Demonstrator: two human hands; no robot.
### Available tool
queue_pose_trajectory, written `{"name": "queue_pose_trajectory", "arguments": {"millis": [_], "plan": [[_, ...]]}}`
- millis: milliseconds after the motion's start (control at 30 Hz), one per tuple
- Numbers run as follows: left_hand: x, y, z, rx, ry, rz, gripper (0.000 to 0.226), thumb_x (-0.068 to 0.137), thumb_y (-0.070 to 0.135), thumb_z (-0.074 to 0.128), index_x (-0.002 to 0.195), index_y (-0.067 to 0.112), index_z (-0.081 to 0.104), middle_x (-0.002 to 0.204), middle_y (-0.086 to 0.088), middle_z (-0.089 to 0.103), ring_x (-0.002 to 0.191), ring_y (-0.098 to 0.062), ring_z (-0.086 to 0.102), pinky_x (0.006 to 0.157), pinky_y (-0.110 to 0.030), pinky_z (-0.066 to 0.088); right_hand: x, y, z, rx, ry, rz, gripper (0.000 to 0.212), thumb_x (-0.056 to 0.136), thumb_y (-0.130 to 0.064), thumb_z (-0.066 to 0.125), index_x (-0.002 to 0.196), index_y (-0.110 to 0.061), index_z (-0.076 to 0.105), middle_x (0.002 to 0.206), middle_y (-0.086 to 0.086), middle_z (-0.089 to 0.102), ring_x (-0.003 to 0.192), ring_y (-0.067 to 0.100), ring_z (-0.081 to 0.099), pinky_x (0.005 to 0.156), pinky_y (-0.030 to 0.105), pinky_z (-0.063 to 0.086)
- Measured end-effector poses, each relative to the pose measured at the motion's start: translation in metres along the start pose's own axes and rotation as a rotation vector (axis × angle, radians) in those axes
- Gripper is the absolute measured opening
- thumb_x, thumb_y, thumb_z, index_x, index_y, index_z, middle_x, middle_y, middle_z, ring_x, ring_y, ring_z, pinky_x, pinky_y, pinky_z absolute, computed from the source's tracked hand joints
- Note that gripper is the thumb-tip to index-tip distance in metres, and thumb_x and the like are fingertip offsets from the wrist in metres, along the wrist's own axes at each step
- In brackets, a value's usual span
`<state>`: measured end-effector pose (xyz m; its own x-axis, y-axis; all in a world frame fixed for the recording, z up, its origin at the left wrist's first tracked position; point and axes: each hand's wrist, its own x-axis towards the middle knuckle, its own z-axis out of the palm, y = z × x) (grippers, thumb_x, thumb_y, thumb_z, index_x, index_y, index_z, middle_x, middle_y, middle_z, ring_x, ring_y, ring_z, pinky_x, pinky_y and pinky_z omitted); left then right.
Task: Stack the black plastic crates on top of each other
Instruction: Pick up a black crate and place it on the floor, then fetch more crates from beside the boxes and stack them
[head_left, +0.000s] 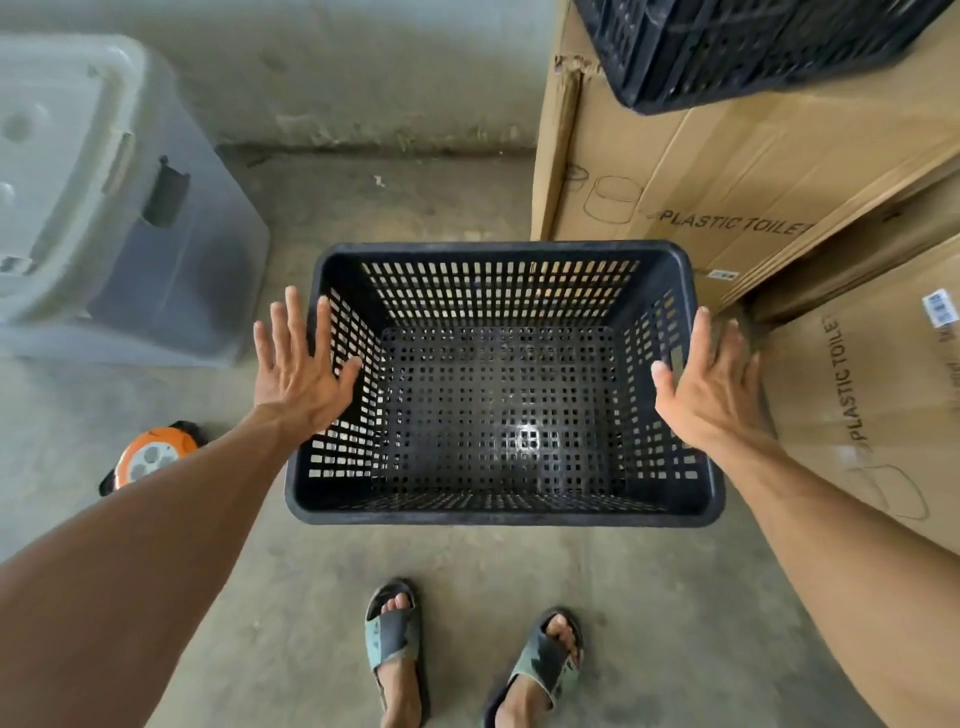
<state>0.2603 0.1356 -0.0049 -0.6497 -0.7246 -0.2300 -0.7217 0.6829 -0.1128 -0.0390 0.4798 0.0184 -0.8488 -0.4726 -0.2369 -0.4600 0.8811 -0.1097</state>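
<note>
The black crate (501, 384) stands open side up on the concrete floor (311, 597), just beside the cardboard boxes (727, 171), its long axis running left to right between the hands. The left hand (301, 371) and right hand (711, 387) flank its short ends, fingers spread straight, holding nothing, about equally near. A second black crate (737, 47) lies on the boxes at upper right. The boxes read "PLASTIC TOILE".
</note>
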Motion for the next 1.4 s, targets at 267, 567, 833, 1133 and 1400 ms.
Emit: {"name": "queue_pose_trajectory", "arguments": {"millis": [267, 567, 833, 1133, 1400], "plan": [[-0.069, 0.061, -0.061, 0.023, -0.218, 0.118, 0.083, 0.095, 0.059, 0.031, 0.159, 0.014, 0.006, 0.163, -0.019, 0.015, 0.149, -0.036, 0.015, 0.121, -0.051, 0.014, -0.021, -0.015, -0.036, -0.046, -0.284, -0.004, 0.082, 0.095, -0.063, 0.039, 0.158, -0.024, 0.004, 0.162, 0.019, 0.01, 0.145, 0.042, 0.02, 0.116, 0.058, 0.02], [-0.109, 0.117, -0.187, -0.013, -0.208, 0.264, 0.076, 0.087, 0.061, 0.042, 0.147, 0.016, 0.037, 0.137, -0.008, 0.051, 0.128, -0.028, 0.046, 0.101, -0.044, 0.042, -0.08, -0.013, -0.14, 0.122, -0.246, -0.106, 0.074, 0.086, -0.066, 0.042, 0.148, -0.027, 0.033, 0.139, 0.012, 0.051, 0.123, 0.034, 0.052, 0.099, 0.048, 0.046], [-0.034, 0.146, -0.322, -0.052, 0.004, 0.337, 0.072, 0.087, 0.058, 0.046, 0.147, 0.02, 0.036, 0.139, -0.009, 0.051, 0.129, -0.029, 0.047, 0.102, -0.044, 0.042, -0.036, -0.003, -0.273, 0.116, -0.023, -0.126, 0.069, 0.09, -0.063, 0.046, 0.146, -0.024, 0.039, 0.14, 0.008, 0.048, 0.127, 0.029, 0.048, 0.102, 0.044, 0.044], [0.127, 0.201, -0.46, 0.04, 0.262, 0.588, 0.095, 0.091, 0.056, 0.056, 0.159, 0.02, 0.001, 0.164, -0.014, 0.011, 0.147, -0.034, 0.021, 0.12, -0.048, 0.02, 0.089, -0.071, -0.394, 0.743, 0.06, 0.214, 0.102, 0.084, -0.072, 0.052, 0.159, -0.024, 0.003, 0.162, 0.012, 0.02, 0.143, 0.036, 0.031, 0.108, 0.05, 0.033], [0.217, 0.23, -0.473, 0.173, 0.177, 0.743, 0.062, 0.099, 0.052, 0.046, 0.153, 0.026, 0.028, 0.166, -0.005, 0.01, 0.152, -0.034, 0.002, 0.12, -0.058, 0.001, 0.169, -0.122, -0.39, 1.079, 0.013, 0.42, 0.115, 0.094, -0.022, 0.062, 0.143, -0.038, -0.041, 0.152, 0.015, 0.035, 0.102, 0.033, 0.053, 0.086, 0.059, 0.056]]}}
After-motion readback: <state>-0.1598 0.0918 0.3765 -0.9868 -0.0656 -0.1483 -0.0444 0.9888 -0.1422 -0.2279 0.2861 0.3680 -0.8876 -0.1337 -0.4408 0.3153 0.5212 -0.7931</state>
